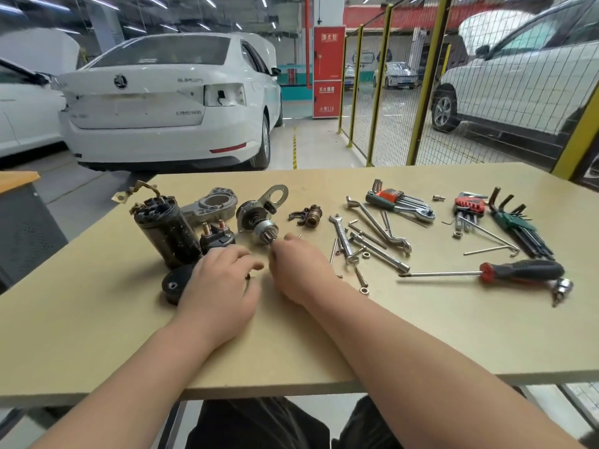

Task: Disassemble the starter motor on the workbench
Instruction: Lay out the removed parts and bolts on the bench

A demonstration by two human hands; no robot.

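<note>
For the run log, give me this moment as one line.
stage: motor apart on bench | left hand: at end cap | right hand: fingers at pinion tip, grip unclear | screwdriver: idle

Left forearm (139,367) bare, enters from 7 o'clock, runs toward 1 o'clock. Left hand (223,281) palm down, knuckles up, fingers loosely curled, tips toward 2 o'clock; anything under palm hidden. Right forearm (405,351) bare, enters from 5 o'clock, runs toward 10 o'clock. Right hand (299,268) back up, wrist straight, fingers bunched to pinch pointing at 11 o'clock; grip content too small to tell. Left hand at 9 o'clock of right hand, fingertips near, narrow gap between.
</note>
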